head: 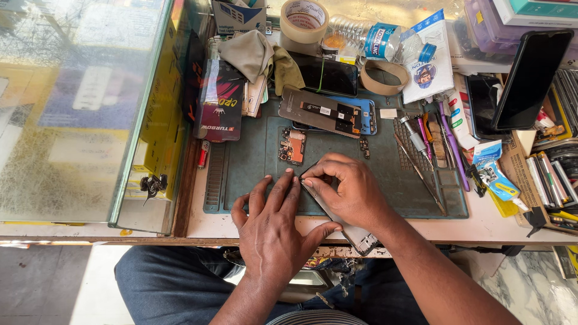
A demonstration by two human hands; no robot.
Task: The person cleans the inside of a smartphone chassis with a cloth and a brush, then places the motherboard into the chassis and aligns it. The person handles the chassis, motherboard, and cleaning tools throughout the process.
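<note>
My left hand [274,225] rests flat on the front of the teal work mat [253,156], fingers pressed against the upper end of a slim dark phone part [352,232]. That part runs diagonally from the mat toward the table's front edge and is mostly hidden under my hands. My right hand [349,189] pinches its top edge with thumb and forefinger. A small circuit board [293,146] lies on the mat just beyond my fingers. Farther back lies an opened phone body [321,112] showing its inner boards.
Screwdrivers and tweezers [424,147] lie on the mat's right side. A tape roll [304,21], a plastic bottle [367,36], cloths [247,54] and packets crowd the back. A dark phone [530,78] leans at the right. A glass display case [78,108] stands at left.
</note>
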